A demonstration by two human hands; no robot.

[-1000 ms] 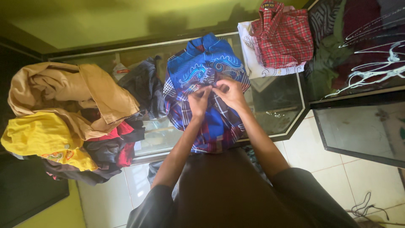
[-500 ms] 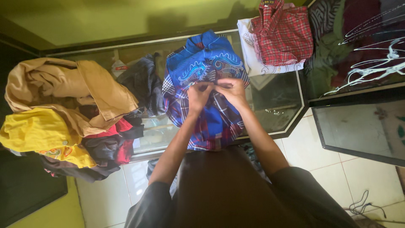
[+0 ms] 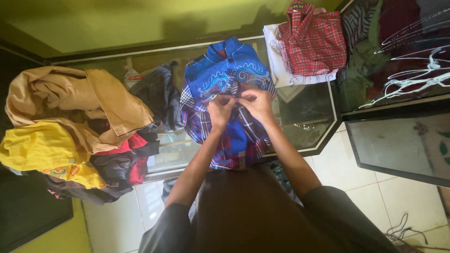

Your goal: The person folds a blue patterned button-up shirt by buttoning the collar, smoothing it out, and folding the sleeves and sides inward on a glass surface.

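Note:
A blue patterned shirt with a plaid lower half (image 3: 228, 75) lies spread on a glass-topped counter (image 3: 309, 122). My left hand (image 3: 219, 111) and my right hand (image 3: 257, 105) meet at the middle of the shirt's front, fingers pinching the fabric along its opening. Both hands rest on the cloth, thumbs and fingertips almost touching each other. What exactly sits between the fingertips is too small to tell.
A heap of tan, yellow, red and dark clothes (image 3: 70, 131) fills the counter's left side. A dark garment (image 3: 157, 91) lies beside the shirt. A folded red plaid shirt (image 3: 313, 40) on white cloth sits at the back right. Tiled floor (image 3: 403, 201) and cables (image 3: 403, 229) lie to the right.
My hands stay pinched together on the shirt's front and have shifted only slightly; the view has wobbled a little.

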